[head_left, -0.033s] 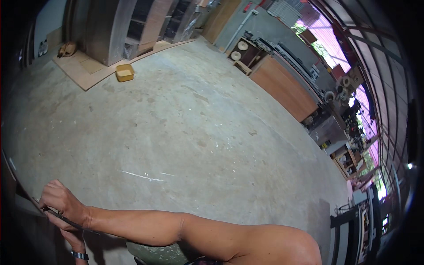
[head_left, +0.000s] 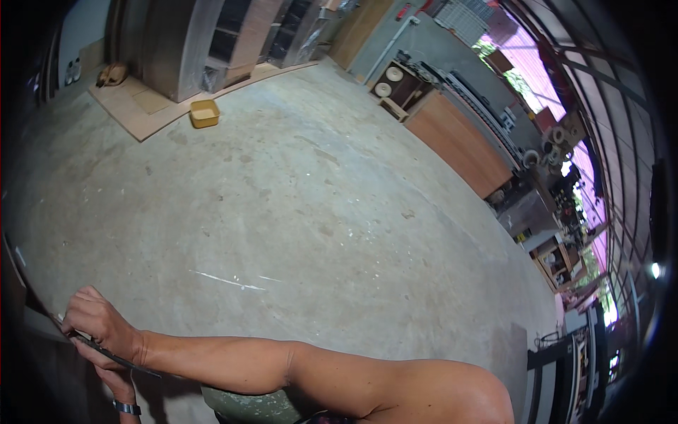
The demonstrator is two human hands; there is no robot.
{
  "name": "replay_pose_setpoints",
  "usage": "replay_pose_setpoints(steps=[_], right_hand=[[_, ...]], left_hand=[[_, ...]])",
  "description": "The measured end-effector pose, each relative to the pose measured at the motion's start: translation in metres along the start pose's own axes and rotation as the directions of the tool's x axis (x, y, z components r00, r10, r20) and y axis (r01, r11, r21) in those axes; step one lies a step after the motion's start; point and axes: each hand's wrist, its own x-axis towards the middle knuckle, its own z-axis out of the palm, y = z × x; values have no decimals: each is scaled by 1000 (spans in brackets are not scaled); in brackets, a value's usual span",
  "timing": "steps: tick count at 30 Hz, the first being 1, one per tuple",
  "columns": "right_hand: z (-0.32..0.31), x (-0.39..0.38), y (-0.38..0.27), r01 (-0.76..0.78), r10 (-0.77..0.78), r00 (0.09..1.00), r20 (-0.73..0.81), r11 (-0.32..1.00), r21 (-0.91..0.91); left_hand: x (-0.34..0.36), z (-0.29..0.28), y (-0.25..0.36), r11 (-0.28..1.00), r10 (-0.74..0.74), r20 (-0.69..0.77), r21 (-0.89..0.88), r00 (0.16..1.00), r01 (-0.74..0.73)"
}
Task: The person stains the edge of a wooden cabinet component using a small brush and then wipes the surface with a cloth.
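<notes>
My right arm reaches across the lower part of the head view to the far left. There my right hand (head_left: pixel 95 316) is closed, knuckles up, around a thin dark strip (head_left: pixel 131 364) that runs out under its wrist. Just below it is my left hand (head_left: pixel 106 369), with a metal-banded watch (head_left: pixel 128 408) on the wrist. The strip and the right hand cover most of its fingers, so their grip cannot be made out. Both hands are at the edge of a dark panel (head_left: pixel 15 272) along the left rim, mostly lost in shadow.
Concrete floor (head_left: pixel 282 205) spreads ahead, with white scratches and specks. A yellow tub (head_left: pixel 205 114) stands by a low wooden board (head_left: pixel 134 116) beneath wrapped cabinets (head_left: pixel 233 42). A long wooden bench (head_left: pixel 459 145) with tools runs along the right wall. A dark frame (head_left: pixel 554 374) stands lower right.
The view has shifted very slightly, so the background sits a little further right. Both hands and the strip stay almost where they were.
</notes>
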Motion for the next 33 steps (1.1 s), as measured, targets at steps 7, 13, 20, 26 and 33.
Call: replay_pose_setpoints(steps=[7,13,20,26,33], right_hand=[[-8,1,8,-74,80,983,-164,996,40],[-34,14,20,-121,130,975,-181,991,58],[-81,29,-10,-406,433,898,-82,885,229],[-114,50,-66,-565,556,825,100,806,178],[-91,78,-78,-657,671,681,294,737,-159]], left_hand=[[2,30,51,686,306,23,688,952,-237],[27,86,81,819,295,42,504,955,-275],[12,148,140,943,128,-17,313,992,-116],[8,173,133,861,388,75,327,918,-391],[5,149,143,702,530,201,442,824,-559]])
